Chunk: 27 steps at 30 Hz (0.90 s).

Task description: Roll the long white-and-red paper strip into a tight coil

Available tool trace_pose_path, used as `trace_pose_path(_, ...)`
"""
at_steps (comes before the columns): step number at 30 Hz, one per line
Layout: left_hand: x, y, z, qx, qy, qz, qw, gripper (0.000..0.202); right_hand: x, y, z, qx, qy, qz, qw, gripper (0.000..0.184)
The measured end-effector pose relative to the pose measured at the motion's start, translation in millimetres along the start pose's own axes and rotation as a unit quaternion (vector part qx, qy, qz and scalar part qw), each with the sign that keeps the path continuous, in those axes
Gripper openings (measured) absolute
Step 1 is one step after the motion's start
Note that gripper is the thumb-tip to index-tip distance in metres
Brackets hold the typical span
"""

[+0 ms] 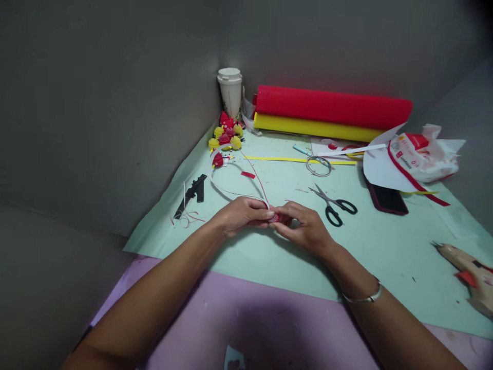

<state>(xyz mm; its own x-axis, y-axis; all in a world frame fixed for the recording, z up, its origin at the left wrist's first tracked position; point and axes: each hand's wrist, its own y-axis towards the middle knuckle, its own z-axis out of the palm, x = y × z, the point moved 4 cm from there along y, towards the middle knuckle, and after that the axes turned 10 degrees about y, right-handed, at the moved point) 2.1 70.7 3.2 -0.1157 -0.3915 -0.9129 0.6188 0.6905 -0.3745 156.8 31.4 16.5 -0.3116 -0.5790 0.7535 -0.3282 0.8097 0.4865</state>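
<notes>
My left hand (248,213) and my right hand (302,226) meet over the front middle of the table. Between their fingertips is a small red and white paper coil (273,218), gripped from both sides and partly covered by fingers. From the coil a long, thin paper strip (215,186), white with a red edge, loops out to the left and back. Its far end lies near several small red and yellow paper figures (228,134). A small red paper piece (248,175) lies inside the loop.
Scissors (334,204) lie open to the right, near a phone (387,199) and tissue pack (418,156). A glue gun (470,275) rests at far right. Behind are red corrugated roll (331,107), yellow roll (316,127), cup (230,95); left, black scraps (190,195). Walls stand left and behind.
</notes>
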Motion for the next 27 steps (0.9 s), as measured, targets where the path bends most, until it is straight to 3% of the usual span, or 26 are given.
trace_pose_path(11,-6.5,-2.4,-4.4,0.027,0.087,0.029,0.995,0.020,0.9,1.5,-0.5,0.031,0.009,0.000,0.999,0.025)
trace_pose_path(19,-8.7,-1.4,-2.5,0.020,0.006,0.025,0.999,0.023,-0.1,0.0,-0.7,-0.011,0.030,0.020,0.999,0.032)
trace_pose_path(22,-7.8,-0.9,-0.7,0.019,-0.021,0.026,0.999,0.022,1.1,-0.5,-3.2,-0.035,0.036,0.022,0.998,0.026)
trace_pose_path(27,-4.8,-1.8,-0.8,0.033,-0.009,0.007,0.999,0.022,3.2,-0.1,-4.6,-0.017,0.043,0.019,0.999,0.019)
